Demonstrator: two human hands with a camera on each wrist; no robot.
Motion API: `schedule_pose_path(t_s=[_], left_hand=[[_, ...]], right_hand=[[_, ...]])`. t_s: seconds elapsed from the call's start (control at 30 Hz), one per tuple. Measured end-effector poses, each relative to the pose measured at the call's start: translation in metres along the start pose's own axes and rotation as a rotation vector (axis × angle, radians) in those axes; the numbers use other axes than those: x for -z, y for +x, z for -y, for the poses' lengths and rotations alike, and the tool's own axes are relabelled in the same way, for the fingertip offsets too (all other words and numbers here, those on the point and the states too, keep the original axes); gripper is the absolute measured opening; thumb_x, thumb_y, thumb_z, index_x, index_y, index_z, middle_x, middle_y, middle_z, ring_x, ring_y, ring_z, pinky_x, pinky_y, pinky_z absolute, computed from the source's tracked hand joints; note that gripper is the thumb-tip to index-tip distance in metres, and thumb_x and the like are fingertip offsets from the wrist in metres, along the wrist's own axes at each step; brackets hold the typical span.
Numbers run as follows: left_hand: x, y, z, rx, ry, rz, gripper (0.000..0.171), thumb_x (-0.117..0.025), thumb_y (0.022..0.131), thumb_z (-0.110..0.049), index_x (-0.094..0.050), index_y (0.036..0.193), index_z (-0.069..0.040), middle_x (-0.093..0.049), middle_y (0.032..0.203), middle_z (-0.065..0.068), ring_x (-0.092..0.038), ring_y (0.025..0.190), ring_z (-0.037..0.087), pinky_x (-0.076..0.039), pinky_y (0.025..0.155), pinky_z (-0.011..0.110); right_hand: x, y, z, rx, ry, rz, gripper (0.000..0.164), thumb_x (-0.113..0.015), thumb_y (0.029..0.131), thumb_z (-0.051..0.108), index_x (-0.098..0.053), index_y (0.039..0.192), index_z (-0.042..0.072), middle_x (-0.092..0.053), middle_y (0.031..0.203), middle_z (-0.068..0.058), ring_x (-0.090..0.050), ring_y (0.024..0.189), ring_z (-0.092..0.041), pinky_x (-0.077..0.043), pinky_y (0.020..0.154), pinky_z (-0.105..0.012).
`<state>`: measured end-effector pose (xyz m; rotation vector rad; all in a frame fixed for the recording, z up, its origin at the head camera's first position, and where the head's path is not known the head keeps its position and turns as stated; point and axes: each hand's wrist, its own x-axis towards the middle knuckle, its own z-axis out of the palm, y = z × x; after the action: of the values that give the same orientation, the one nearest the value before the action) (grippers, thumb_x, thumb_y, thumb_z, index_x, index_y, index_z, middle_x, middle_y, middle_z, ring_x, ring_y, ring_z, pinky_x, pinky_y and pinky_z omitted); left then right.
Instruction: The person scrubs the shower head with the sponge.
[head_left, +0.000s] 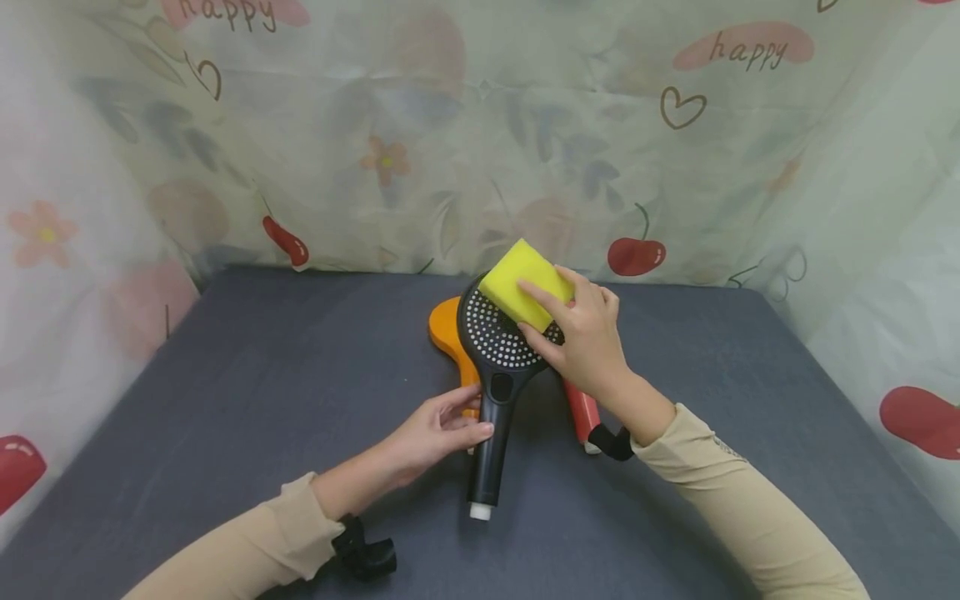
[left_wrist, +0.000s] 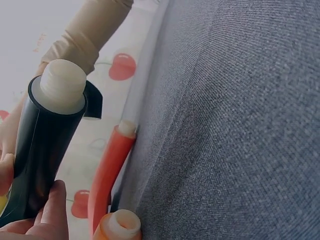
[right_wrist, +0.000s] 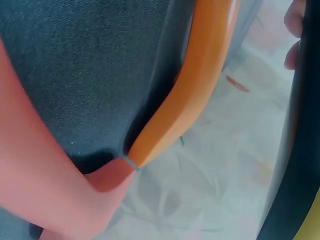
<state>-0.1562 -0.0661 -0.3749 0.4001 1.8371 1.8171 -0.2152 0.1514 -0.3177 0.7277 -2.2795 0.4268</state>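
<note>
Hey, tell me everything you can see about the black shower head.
The black shower head looks like smooth plastic: a round face dotted with pale nozzles, a dark button-like oval below it, and a handle ending in a white threaded connector. Held above the gray table, its face is toward the head camera. The left hand grips the handle; the right hand holds a yellow sponge against the face, hiding part of it.

Only word I can read: "happy", twice, on the backdrop cloth (head_left: 495,108)
Brown handwritten-style letters in the head view: one on a pink blob (head_left: 288,12) upper left, clipped by the top edge, one on a matching blob (head_left: 690,58) upper right. Left wrist view's faint scribble (left_wrist: 40,42) is too blurry tho.
</note>
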Motion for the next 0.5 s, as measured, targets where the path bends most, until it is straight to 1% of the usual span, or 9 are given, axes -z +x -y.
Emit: schedule_pose_path(t_s=[0.03,0.1,0.37,0.5], left_hand=[[0.000,0.000,0.000,0.002,-0.001,-0.001,0.071,-0.063,0.090,-0.023,-0.024,0.147,-0.005,-0.044,0.134,0.019,-0.058,0.102,0.013,-0.050,0.087,0.025],[0.000,0.000,0.000,0.005,-0.001,-0.001,0.072,-0.063,0.090,-0.023,-0.024,0.147,-0.004,-0.044,0.134,0.019,-0.058,0.102,0.012,-0.050,0.087,0.025],[0.001,0.001,0.001,-0.006,0.006,0.016,0.072,-0.063,0.090,-0.024,-0.023,0.147,-0.006,-0.043,0.136,0.019,-0.058,0.103,0.013,-0.050,0.093,0.030],[0.002,0.001,0.001,-0.008,0.003,0.020,0.073,-0.062,0.090,-0.025,-0.023,0.148,-0.006,-0.043,0.136,0.019,-0.058,0.103,0.013,-0.050,0.094,0.031]], right_hand=[[0.000,-0.001,-0.001,-0.008,0.001,0.005,0.050,-0.075,0.078,0.025,-0.058,0.125,0.021,-0.050,0.125,-0.023,-0.046,0.114,-0.033,-0.031,0.086,-0.054],[-0.001,-0.003,0.000,0.007,0.004,0.011,0.050,-0.075,0.077,0.026,-0.058,0.125,0.021,-0.050,0.125,-0.023,-0.047,0.114,-0.034,-0.031,0.086,-0.054],[-0.006,-0.018,0.013,0.203,0.062,0.023,0.052,-0.078,0.072,0.028,-0.060,0.121,0.024,-0.052,0.125,-0.023,-0.049,0.113,-0.034,-0.036,0.084,-0.053],[-0.005,-0.019,0.012,0.228,0.062,0.023,0.053,-0.080,0.070,0.028,-0.061,0.120,0.025,-0.052,0.124,-0.022,-0.049,0.113,-0.033,-0.036,0.084,-0.052]])
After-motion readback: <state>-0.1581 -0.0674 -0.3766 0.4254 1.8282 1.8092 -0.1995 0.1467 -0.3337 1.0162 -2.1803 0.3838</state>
